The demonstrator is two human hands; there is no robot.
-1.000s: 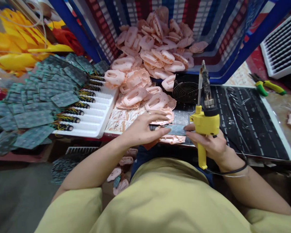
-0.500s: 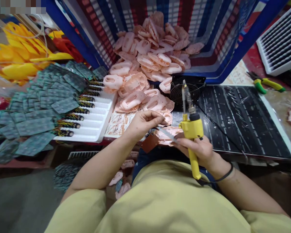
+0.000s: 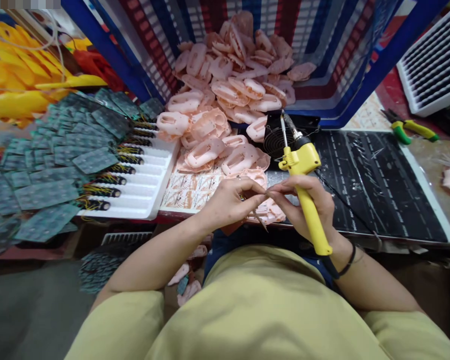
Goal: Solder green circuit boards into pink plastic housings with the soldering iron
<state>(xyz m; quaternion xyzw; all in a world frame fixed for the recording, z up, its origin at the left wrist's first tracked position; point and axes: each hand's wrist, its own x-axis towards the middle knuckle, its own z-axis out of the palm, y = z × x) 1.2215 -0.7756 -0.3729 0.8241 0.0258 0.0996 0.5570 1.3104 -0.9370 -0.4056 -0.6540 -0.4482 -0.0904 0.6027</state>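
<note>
My right hand (image 3: 315, 205) is wrapped round the yellow handle of a soldering gun (image 3: 307, 200), whose metal tip points up and away from me. Its thumb and forefinger are pinched together at the fingertips of my left hand (image 3: 234, 200). The left fingers are closed in a pinch too, and whatever lies between them is too small to make out. Just below the hands, partly covered by them, lies a pale pink plastic shell (image 3: 273, 212) at the bench edge. A thin strip shows under the left fingers.
A blue-framed striped basket (image 3: 333, 110) holds several pink shells (image 3: 240, 95) that spill onto the bench. Green circuit boards (image 3: 48, 195) with wired black parts rest on a white tray (image 3: 146, 192) at left. A black fan (image 3: 275, 142), black mat (image 3: 378, 190) and pliers (image 3: 412, 127) are at right.
My hands have come together so the fingertips meet. The soldering gun has tilted and moved slightly right and up with my right hand. The grey strip between the hands is now mostly hidden.
</note>
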